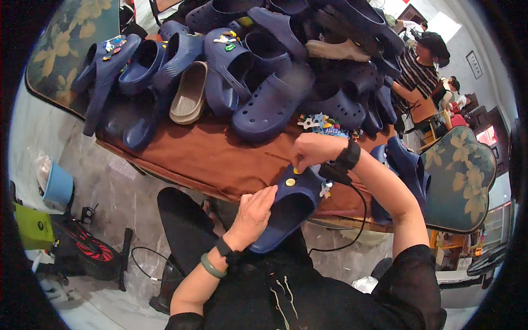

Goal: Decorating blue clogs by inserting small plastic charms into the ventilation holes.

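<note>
A navy clog (300, 192) with holes in its upper lies at the near edge of the brown-covered table, heel toward me. My left hand (254, 212) holds its left side, fingers pressed together along the upper. Over the toe, my right hand (314, 151) is closed in a pinch at a small yellow charm (297, 171); its fingertips partly hide it. A round yellow charm (290, 182) sits on the upper. White and coloured charms (325, 188) show on the clog's right side. Beyond my right hand lies a pile of colourful charms (330, 126).
Many navy clogs (269, 110) are heaped across the table's far side, with a beige clog (190, 93) among them. More clogs (407, 168) stand at the right. A black cable (360, 220) hangs from near my right wrist. Another person (421, 69) works at the far right.
</note>
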The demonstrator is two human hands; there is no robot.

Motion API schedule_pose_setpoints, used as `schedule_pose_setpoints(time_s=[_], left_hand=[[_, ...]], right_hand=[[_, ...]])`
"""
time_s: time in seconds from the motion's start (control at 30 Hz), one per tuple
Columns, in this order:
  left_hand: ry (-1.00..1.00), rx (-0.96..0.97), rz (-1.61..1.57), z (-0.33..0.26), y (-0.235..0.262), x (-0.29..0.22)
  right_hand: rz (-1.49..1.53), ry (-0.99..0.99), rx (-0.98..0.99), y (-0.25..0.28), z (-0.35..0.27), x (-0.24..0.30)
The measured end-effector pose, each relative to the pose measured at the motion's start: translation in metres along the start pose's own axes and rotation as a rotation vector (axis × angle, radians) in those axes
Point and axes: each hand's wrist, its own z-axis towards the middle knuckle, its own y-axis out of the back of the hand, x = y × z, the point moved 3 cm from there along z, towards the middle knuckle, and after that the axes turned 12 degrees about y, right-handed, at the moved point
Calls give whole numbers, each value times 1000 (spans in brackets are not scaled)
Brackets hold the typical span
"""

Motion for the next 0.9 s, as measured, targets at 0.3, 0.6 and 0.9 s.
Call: schedule_pose_setpoints(time_s=[0.3,0.6,0.9], left_hand=[[-11,34,-1,4,0,1],[59,94,26,5,3,-2],[73,103,95,2,0,-4]], right_hand=[[-624,-98,32,-25,-4,-6],[-285,-331,-1085,-24,-150,-77],[61,-403,-1375,-104,-147,-107]])
